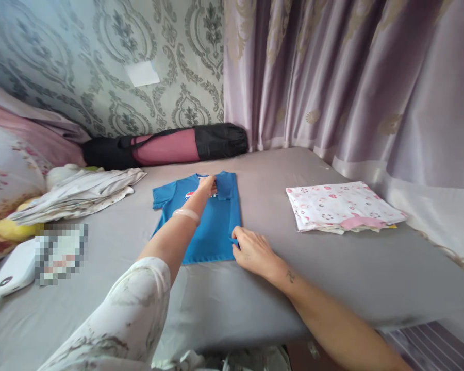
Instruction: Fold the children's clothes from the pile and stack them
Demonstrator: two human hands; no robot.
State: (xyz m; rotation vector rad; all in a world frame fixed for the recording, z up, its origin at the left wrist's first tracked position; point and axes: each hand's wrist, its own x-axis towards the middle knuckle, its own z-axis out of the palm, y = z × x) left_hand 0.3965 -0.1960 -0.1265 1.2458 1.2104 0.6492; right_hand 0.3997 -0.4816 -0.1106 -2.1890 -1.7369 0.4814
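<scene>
A small blue T-shirt (pixel 211 226) lies flat on the grey bed sheet (pixel 278 278), its right side folded in over the middle. My left hand (pixel 208 184) reaches far across it and pinches the cloth near the collar, by a round printed logo. My right hand (pixel 253 251) rests at the shirt's lower right edge with its fingers closed on the fold there. A pale bangle sits on my left wrist.
A folded stack of white and pink flowered cloth (pixel 342 206) lies to the right. Pale crumpled clothes (pixel 77 193) lie left, beside pillows. A rolled pink mat in a black bag (pixel 166 146) lies along the wall. Curtains hang at right.
</scene>
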